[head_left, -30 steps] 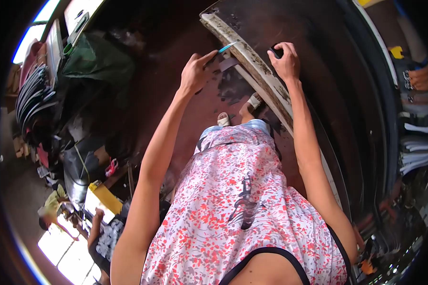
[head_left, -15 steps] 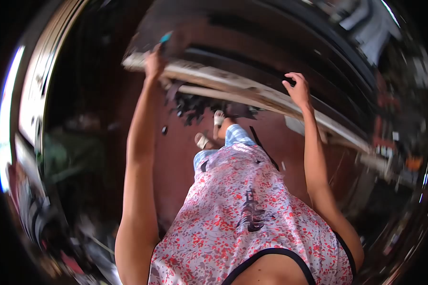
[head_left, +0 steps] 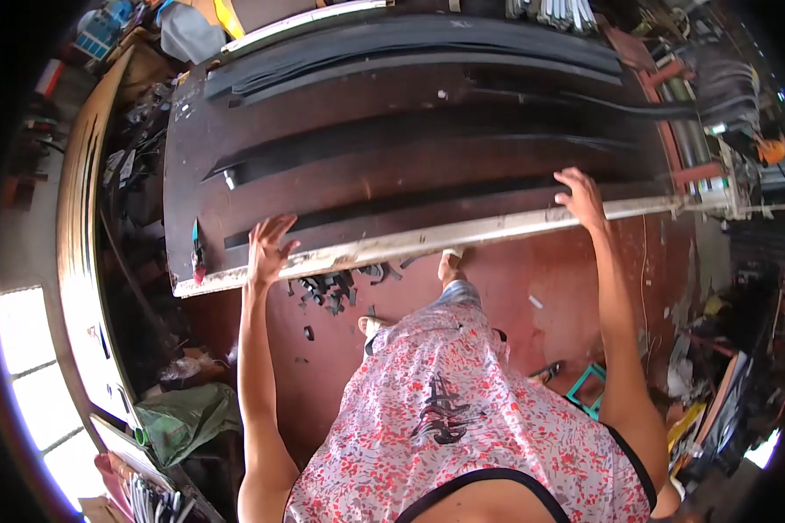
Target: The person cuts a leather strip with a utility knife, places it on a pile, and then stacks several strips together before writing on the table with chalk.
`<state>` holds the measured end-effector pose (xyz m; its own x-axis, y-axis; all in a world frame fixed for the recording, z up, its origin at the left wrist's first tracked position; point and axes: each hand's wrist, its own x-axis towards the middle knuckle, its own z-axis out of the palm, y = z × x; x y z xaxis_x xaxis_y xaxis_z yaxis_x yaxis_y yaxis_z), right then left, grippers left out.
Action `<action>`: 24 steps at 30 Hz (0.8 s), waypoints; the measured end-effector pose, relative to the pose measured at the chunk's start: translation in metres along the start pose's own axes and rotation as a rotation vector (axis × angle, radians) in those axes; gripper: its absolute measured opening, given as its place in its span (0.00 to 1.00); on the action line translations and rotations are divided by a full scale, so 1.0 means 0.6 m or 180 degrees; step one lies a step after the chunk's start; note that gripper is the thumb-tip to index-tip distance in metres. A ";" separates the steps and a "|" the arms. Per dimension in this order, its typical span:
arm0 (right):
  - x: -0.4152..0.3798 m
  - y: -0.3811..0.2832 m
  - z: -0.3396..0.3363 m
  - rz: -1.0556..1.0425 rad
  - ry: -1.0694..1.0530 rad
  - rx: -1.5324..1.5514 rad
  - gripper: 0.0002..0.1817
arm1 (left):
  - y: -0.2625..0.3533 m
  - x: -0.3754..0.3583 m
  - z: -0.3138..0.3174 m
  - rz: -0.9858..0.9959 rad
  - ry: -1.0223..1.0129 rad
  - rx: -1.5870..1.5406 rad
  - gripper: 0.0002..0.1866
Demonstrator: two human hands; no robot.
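Note:
My left hand [head_left: 271,247] is open, fingers spread, at the table's near edge beside the left end of a narrow black strip [head_left: 384,205]. Toward that strip's right end, my right hand [head_left: 581,197] is also open, its fingers slightly curled. Neither hand holds anything. The dark brown table [head_left: 323,193] has a pale, worn front edge. A tool with a teal part [head_left: 197,248] lies at its left corner. Wider black strips [head_left: 419,124] lie farther back, with a stack of long black strips [head_left: 410,48] along the far side.
Black scraps [head_left: 327,292] lie on the red floor [head_left: 323,349] under the front edge. A red metal frame [head_left: 672,131] with black material stands at the right. A green sack [head_left: 187,423] is at the lower left, and a teal frame [head_left: 589,390] lies at the lower right.
The teal tool was by my left hand and now lies on the table's left corner, away from that hand. The view has shifted, showing more of the table. My left hand's fingers are now spread.

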<state>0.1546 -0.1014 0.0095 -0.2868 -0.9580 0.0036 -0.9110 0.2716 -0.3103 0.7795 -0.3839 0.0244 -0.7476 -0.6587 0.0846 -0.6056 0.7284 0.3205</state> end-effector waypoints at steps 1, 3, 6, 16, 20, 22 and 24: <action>-0.014 0.014 -0.007 0.0009 -0.0146 -0.0056 0.25 | 0.010 0.006 0.034 -0.0078 -0.0005 -0.0058 0.32; 0.008 -0.144 -0.016 -0.0340 -0.0223 0.0108 0.24 | -0.038 -0.129 -0.110 -0.0454 0.0038 0.0193 0.28; -0.022 -0.164 -0.033 -0.0686 -0.0101 0.0439 0.24 | -0.065 -0.167 -0.116 -0.0592 -0.0119 0.0156 0.25; -0.063 -0.241 -0.039 -0.0619 -0.0269 0.0630 0.19 | -0.086 -0.250 -0.157 -0.0899 -0.0317 0.0447 0.26; -0.075 -0.238 -0.050 -0.0610 -0.0161 0.0619 0.14 | -0.089 -0.254 -0.173 -0.0722 -0.0569 0.0281 0.23; -0.070 -0.228 -0.055 -0.0843 -0.0114 0.0620 0.10 | -0.092 -0.248 -0.183 -0.0692 -0.0664 0.0101 0.20; -0.060 -0.225 -0.062 -0.0840 -0.0039 0.0809 0.05 | -0.082 -0.239 -0.193 -0.0695 -0.0706 0.0093 0.17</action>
<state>0.2769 -0.1005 0.0868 -0.0466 -0.9935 0.1042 -0.8500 -0.0154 -0.5266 0.9480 -0.3471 0.1056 -0.6384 -0.7453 -0.1922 -0.7635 0.5815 0.2809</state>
